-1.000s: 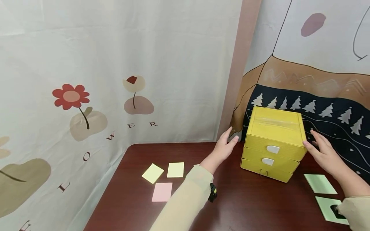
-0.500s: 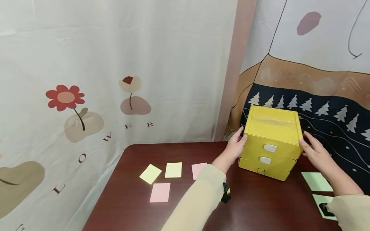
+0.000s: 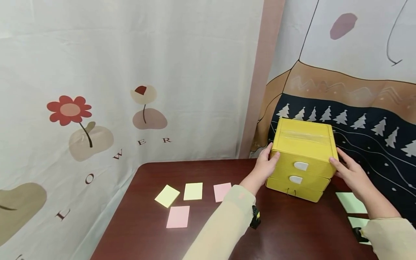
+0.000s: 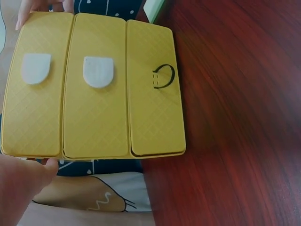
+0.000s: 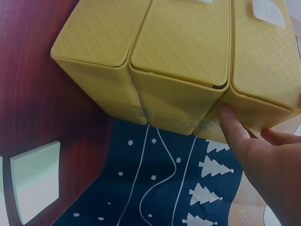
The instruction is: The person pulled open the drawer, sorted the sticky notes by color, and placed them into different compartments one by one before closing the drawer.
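Green pads (image 3: pixel 351 202) lie by the right edge of the tabletop (image 3: pixel 276 227), pink pads (image 3: pixel 177 217) and pale-yellow pads (image 3: pixel 193 191) toward its left. Beyond, the left hand (image 3: pixel 264 165) and right hand (image 3: pixel 353 175), fingers nearly straight, thumbs apart, touch opposite sides of the yellow drawer box (image 3: pixel 300 155) near the far right corner; printed cloth (image 3: pixel 370 139) hangs behind.

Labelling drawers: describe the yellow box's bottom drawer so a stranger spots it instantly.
Find the dark red-brown table; toward its back right is a yellow box, three tiers high. The bottom drawer is the lowest tier. Unlike the upper two drawers, which each carry a white tab, it has a thin dark loop.
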{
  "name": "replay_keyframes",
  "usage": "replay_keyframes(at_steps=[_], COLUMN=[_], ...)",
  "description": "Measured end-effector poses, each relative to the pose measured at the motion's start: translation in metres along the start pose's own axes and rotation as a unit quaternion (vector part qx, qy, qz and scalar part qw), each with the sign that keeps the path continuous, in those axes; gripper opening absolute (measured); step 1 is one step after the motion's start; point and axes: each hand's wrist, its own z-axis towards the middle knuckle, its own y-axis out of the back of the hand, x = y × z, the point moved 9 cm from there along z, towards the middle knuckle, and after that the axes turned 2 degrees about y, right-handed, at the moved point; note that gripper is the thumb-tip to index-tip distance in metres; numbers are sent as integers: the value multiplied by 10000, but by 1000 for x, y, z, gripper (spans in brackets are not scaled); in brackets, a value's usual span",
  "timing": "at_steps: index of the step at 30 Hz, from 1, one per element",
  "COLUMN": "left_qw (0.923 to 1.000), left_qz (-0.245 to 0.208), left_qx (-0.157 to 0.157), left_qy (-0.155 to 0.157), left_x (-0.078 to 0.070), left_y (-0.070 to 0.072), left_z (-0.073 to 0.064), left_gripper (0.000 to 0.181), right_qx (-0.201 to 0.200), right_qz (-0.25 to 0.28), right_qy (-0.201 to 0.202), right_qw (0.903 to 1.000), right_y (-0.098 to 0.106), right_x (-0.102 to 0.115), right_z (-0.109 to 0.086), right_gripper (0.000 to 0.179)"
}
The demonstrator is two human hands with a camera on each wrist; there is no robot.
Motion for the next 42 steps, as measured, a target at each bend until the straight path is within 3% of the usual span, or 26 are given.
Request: replay_keyframes(at_steps=[8,19,31,42], left_qw=[9984,9948,9957,9939], left_qz=[186,-445,-676,-1075], left_qx=[-292,-836,-392,-245], left_qy=[-438,-375,-491,16], left_x=[-4,1,3,8], left_y=[9,21,29,38], left_z=[-2,-4,-4,-7], left_gripper=[44,27,34,31], right_qx=[-10,88,213,239], right_qz=[28,0,20,93], right_qy=[27,31,42,116], right_qw=[10000,10000,9998,9996], right_y=[-1,-5,-8,-11], right_x=[0,2,4,8], right_z=[1,0,1,2], right_gripper=[68,65,65,64])
